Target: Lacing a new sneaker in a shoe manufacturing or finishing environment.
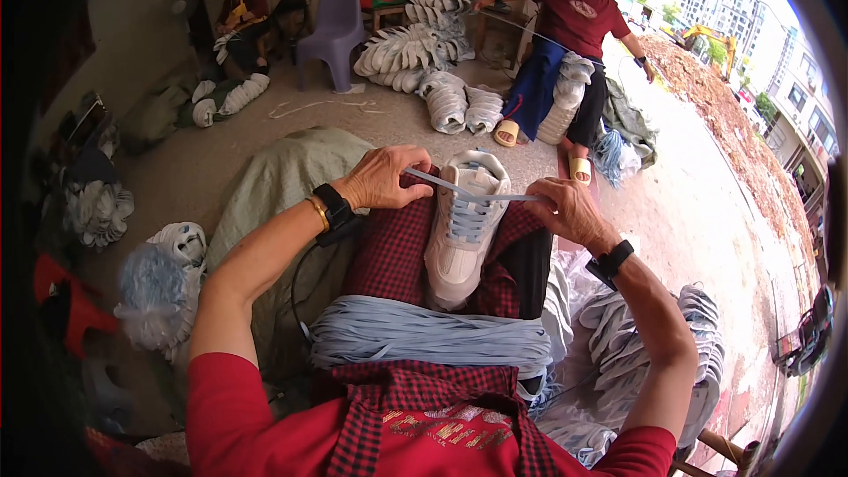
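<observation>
Now both hands pull pale-blue lace thru white sneaker.

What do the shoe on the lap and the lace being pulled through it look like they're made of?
The shoe looks like smooth white synthetic leather, matte with stitched panels. The lace, held by the left hand and right hand, looks like flat woven fabric, pale blue, limp.

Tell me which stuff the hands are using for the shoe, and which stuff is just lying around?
In use:
left hand
right hand
white shoe
light blue lace
bundle of laces on the lap

Lying about:
purple chair
stacks of shoes
yellow slipper
</observation>
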Demonstrator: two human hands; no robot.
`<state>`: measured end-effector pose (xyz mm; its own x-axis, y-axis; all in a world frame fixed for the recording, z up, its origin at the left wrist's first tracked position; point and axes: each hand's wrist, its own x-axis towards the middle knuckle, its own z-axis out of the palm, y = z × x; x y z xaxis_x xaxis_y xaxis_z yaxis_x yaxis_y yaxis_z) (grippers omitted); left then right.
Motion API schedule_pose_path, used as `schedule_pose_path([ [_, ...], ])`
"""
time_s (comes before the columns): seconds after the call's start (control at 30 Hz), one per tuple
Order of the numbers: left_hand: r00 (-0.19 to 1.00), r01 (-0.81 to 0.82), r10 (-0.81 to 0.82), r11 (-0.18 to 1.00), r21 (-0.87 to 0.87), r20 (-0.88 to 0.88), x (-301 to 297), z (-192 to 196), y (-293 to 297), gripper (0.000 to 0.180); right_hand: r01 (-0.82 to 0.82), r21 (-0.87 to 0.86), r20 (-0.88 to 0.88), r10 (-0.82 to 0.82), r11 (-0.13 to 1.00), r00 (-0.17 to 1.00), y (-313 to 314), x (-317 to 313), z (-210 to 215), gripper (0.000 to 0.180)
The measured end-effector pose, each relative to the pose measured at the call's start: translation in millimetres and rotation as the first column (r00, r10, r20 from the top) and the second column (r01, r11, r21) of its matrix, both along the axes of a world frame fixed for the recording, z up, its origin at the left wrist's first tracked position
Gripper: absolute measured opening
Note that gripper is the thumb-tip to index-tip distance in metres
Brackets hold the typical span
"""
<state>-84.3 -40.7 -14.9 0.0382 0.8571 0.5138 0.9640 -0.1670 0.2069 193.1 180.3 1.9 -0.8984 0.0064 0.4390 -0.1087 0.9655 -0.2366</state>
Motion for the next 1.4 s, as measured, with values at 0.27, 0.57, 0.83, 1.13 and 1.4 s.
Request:
schedule_pose_path([
  [0.27,0.841,-0.041,0.108,0.99,0.136,-0.53,-51,-8,-27,0.017,0.093,0.216,-0.05,-0.084,0.972,0.995,35,41,-9,0.018],
  [0.57,0.737,-0.346,0.491,0.864,0.366,-0.464,-152,30,-168,0.032,0.592,0.339,-0.198,-0.56,0.731,0.804,81,202,69,0.004],
  [0.83,0.61,-0.555,0.729,0.673,0.488,-0.312,-183,47,-269,0.031,0.833,0.258,-0.57,-0.62,0.489,0.54,37,224,78,0.012],
  [1.13,0.858,-0.504,0.438,0.621,0.6,0.267,-22,34,-126,0.034,0.099,-0.676,-0.443,-0.51,0.73,0.737,-8,88,-13,0.013],
  [1.4,0.697,-0.232,-0.02,0.94,0.252,0.716,33,-16,-13,0.016,0.127,-0.667,-0.138,-0.29,0.734,0.947,-52,-20,-35,0.01],
])
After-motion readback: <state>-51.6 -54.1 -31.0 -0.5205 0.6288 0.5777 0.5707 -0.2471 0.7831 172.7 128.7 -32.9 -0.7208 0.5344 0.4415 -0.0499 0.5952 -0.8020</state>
